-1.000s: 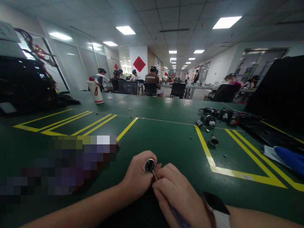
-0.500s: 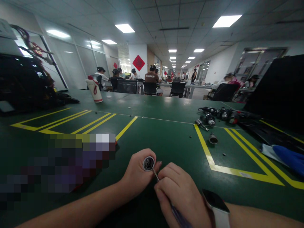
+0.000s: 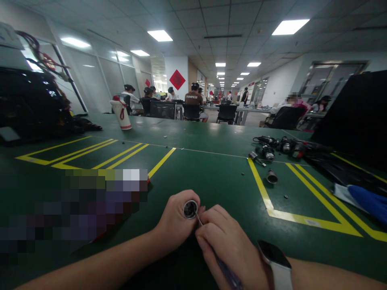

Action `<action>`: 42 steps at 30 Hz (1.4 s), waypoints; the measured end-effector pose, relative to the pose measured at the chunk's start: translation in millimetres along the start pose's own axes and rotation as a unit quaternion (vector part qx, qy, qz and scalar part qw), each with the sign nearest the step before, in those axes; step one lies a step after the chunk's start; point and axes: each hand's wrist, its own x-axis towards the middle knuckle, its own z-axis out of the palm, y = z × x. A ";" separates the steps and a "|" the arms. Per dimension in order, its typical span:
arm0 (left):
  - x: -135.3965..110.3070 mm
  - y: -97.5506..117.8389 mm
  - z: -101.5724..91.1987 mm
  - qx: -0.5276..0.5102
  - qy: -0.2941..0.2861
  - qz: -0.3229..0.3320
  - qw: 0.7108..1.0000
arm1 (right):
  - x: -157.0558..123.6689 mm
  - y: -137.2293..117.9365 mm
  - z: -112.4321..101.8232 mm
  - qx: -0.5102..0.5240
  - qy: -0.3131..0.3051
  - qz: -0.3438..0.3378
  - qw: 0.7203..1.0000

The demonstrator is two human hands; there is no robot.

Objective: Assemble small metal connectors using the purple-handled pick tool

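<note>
In the lower middle of the head view my left hand [image 3: 173, 219] is closed around a cylindrical metal part [image 3: 190, 202]. Its round open end faces me, with dark inner pieces too small to make out. My right hand [image 3: 226, 239] grips a screwdriver [image 3: 227, 274], whose handle looks translucent purple below the palm. The thin shaft runs up to the right rim of the opening; whether the tip touches the inside cannot be told. Both hands are close together above the green table [image 3: 211, 173].
On the right lie a metal cup-shaped piece [image 3: 271, 176], a small metal tool-like part [image 3: 256, 158], dark tool bodies [image 3: 267, 152] and a blue item [image 3: 367, 200]. A white cup [image 3: 122, 117] stands back left. Yellow tape [image 3: 305, 218] marks the table. People sit beyond.
The screwdriver's shaft has tilted a little at the metal part's rim, and the right hand has shifted slightly. Both grips stay the same.
</note>
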 end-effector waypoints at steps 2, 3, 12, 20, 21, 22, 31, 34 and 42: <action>0.4 -1.4 0.6 -0.026 -0.007 -0.019 0.999 | 0.4 0.0 -1.3 0.007 -0.007 -0.016 1.000; 0.3 -1.9 0.9 -0.037 -0.013 -0.025 0.999 | 0.7 -0.2 -1.9 0.017 -0.007 -0.021 1.000; -0.2 -1.6 -0.8 -0.037 -0.052 -0.005 0.998 | 0.8 1.3 -6.1 0.098 0.062 -0.059 0.992; 0.1 -0.5 -1.3 -0.030 -0.059 0.007 0.998 | 0.4 3.8 -6.3 0.139 0.093 0.045 0.985; 0.5 0.8 -2.0 -0.029 -0.064 0.007 0.998 | 0.1 5.1 -6.4 0.144 0.093 0.046 0.984; 0.9 1.9 -2.9 -0.031 -0.069 0.008 0.997 | -0.2 6.5 -6.7 0.148 0.091 0.044 0.984; 4.8 -4.5 -4.3 -0.062 -0.065 0.001 0.996 | 2.5 9.8 -6.1 0.107 0.143 0.047 0.983; 5.3 -4.5 -2.8 -0.061 -0.074 0.009 0.995 | 6.2 14.2 0.5 0.100 0.129 0.107 0.981; 3.8 -0.1 -1.3 -0.068 -0.110 0.016 0.991 | 13.4 20.3 7.0 0.066 0.090 0.129 0.985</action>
